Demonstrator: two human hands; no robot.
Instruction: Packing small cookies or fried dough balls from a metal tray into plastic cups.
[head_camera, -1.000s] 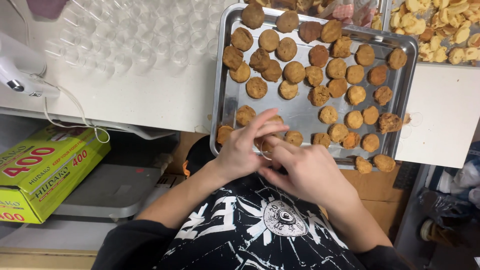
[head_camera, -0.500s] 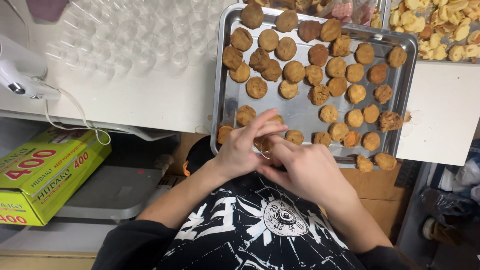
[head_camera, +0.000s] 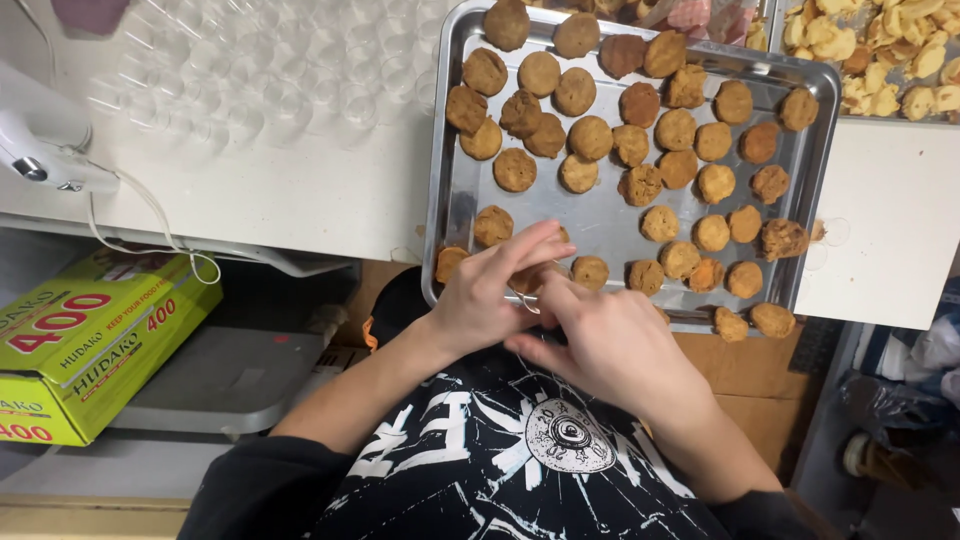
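Observation:
A metal baking tray (head_camera: 600, 215) on a white counter holds several round brown cookies (head_camera: 590, 137). My left hand (head_camera: 490, 290) and my right hand (head_camera: 610, 340) meet over the tray's near edge. Together their fingertips pinch one brown cookie (head_camera: 528, 278), which is mostly hidden by the fingers. More cookies lie just beside the hands, one at the tray's near left corner (head_camera: 450, 263) and one to the right (head_camera: 590, 271).
Several clear plastic cups (head_camera: 270, 80) stand on the counter left of the tray. A second tray of pale pastries (head_camera: 890, 50) sits at the top right. A yellow-green cardboard box (head_camera: 90, 340) lies on a lower shelf at left, beside a white appliance with a cord (head_camera: 50, 150).
Both hands stay at the tray's near edge; the fingers shift slightly around the cookie. Nothing else has moved.

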